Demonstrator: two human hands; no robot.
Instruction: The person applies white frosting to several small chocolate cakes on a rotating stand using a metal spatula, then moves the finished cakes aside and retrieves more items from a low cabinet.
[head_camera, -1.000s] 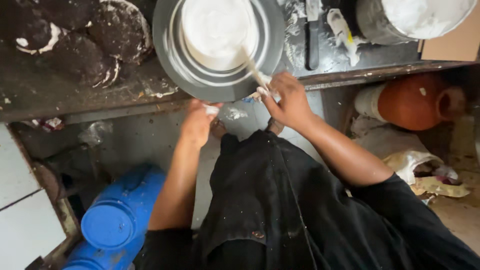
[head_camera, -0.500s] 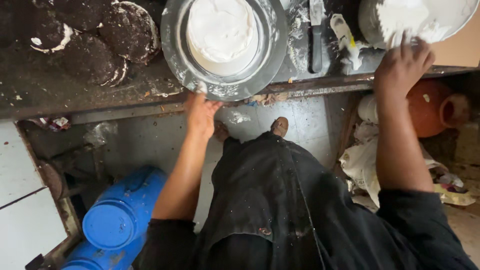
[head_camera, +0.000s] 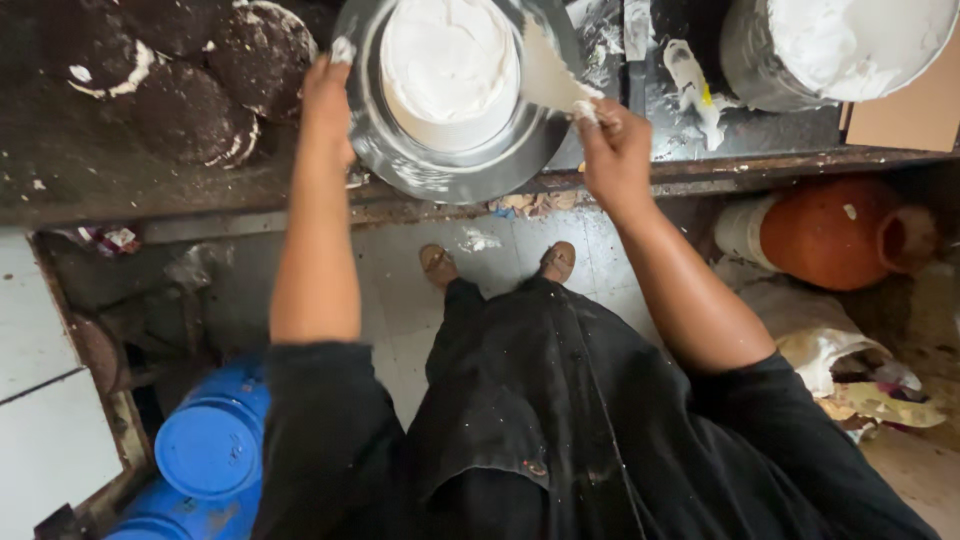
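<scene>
A round cake covered in white cream (head_camera: 450, 65) stands on a metal turntable (head_camera: 440, 175) at the counter's front. My left hand (head_camera: 328, 100) grips the turntable's left rim, with cream on a fingertip. My right hand (head_camera: 612, 145) holds a flat scraper (head_camera: 548, 75) whose blade rests against the cake's right side. Both forearms reach up from my black apron.
Several dark chocolate cake layers (head_camera: 190, 95) lie at the counter's left. A metal bowl of white cream (head_camera: 840, 50) and a cream-smeared knife (head_camera: 690, 75) sit at the right. Under the counter stand blue drums (head_camera: 205, 450), an orange clay pot (head_camera: 830, 235) and crumpled paper (head_camera: 850, 370).
My right hand came back from the cream bowl with the scraper and set it against the cake. My left hand moved from the turntable's front edge up to its left rim.
</scene>
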